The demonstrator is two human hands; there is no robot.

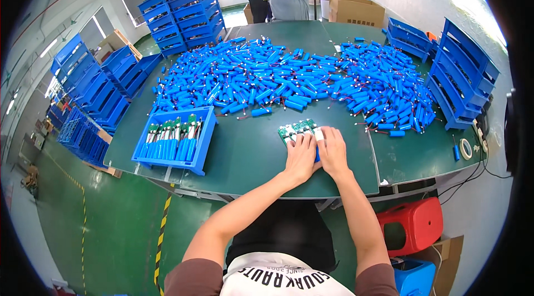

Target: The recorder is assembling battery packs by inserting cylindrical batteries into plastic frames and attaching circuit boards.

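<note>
The flat pack of blue cylindrical cells topped by green circuit boards (300, 129) lies on the dark green table (250, 157), long axis left to right, just beyond both sets of fingers; left hand (301, 157) and right hand (332, 150) press flat on its near edge, equally close, fingers extended, gripping nothing.

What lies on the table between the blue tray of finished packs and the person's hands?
Only bare green table lies between the blue tray and the hands, per the head view.
</note>
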